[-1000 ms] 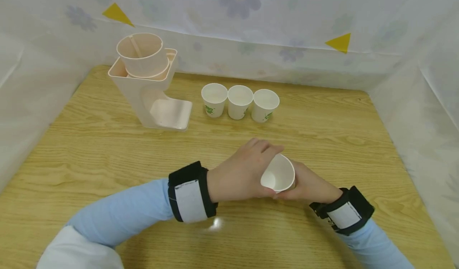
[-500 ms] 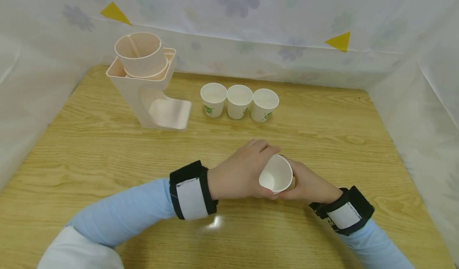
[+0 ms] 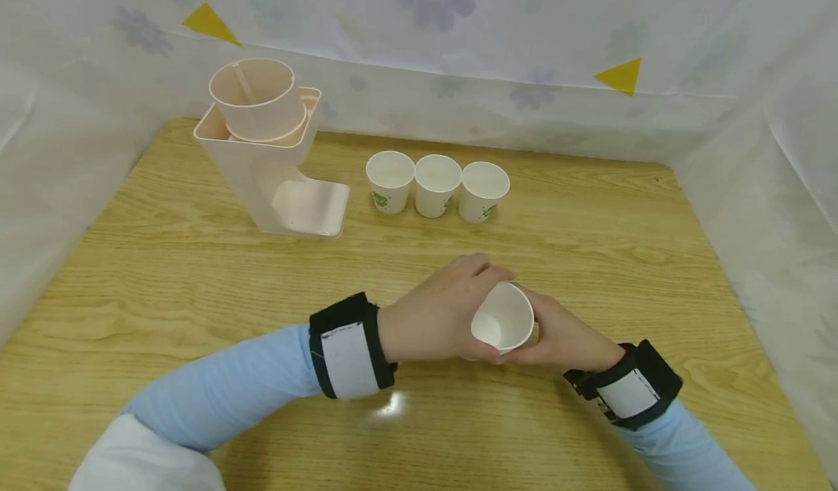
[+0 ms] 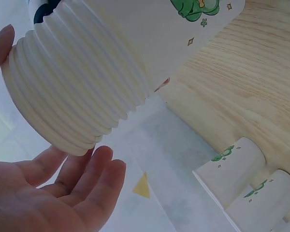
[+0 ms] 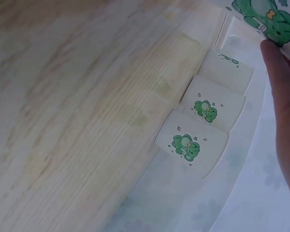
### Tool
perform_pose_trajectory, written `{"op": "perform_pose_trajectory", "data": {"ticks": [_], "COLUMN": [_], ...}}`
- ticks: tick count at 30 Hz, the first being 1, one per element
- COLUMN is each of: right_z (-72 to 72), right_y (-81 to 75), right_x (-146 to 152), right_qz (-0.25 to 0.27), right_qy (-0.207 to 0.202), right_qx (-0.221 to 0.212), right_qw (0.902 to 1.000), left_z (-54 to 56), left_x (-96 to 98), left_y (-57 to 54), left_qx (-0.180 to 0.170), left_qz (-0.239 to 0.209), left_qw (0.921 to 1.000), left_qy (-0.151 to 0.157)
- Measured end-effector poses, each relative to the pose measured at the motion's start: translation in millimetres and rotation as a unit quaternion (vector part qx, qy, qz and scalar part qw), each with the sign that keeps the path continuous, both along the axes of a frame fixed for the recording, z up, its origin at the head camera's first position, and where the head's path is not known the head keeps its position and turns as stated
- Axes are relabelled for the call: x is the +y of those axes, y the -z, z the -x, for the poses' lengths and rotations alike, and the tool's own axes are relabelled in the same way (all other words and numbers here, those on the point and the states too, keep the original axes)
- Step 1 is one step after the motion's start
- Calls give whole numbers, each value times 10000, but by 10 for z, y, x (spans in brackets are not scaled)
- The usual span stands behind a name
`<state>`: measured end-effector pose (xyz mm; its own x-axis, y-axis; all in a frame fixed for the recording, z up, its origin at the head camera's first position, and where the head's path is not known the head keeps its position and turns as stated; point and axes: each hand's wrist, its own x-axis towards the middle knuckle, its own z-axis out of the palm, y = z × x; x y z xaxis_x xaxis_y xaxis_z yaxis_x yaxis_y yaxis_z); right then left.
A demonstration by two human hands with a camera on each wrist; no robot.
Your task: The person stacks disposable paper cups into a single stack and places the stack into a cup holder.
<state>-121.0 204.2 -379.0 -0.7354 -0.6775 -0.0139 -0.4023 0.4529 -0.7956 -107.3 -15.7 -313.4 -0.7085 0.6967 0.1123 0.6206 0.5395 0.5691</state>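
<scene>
In the head view, holding a stack of cups [image 3: 504, 318] over the worktop [image 3: 622, 236], on the near side of a row of three cups [image 3: 437, 189], toward its right end, tilted mouth upward; gripping it with the left hand [image 3: 441, 313] wrapped round one side and the right hand [image 3: 564, 333] round the other. Showing a pink dispenser [image 3: 254, 167] to the row's left and yellow triangles [image 3: 211, 24] on the flowered cloth [image 3: 366, 11] behind it. In the left wrist view, pinching the nested rims [image 4: 70, 82] between thumb [image 4: 1, 48] and fingers [image 4: 99, 191], up and left of the row. In the right wrist view, pressing one digit [image 5: 282, 87] against the stack's side by a green print [image 5: 267, 19], up and right of the row; unable to tell the lie of the other fingers
</scene>
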Motion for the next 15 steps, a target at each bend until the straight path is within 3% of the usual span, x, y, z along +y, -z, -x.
{"op": "perform_pose_trajectory", "data": {"ticks": [8,12,15], "right_z": [34,89,140], "right_y": [26,39,37], "right_x": [-8,-18,-34], "right_qz": [-82,-71,-11], "right_qy": [-64,-127,-146], "right_qx": [396,562,532], "right_qw": [9992,9983,9985], "left_z": [15,91,231], "left_x": [-41,-94,-178], "left_y": [11,-28,-59], "left_qx": [-35,-252,-318], "left_qz": [97,269,260], "left_qw": [9999,9974,9925], "left_qy": [-126,-613,-1153]}}
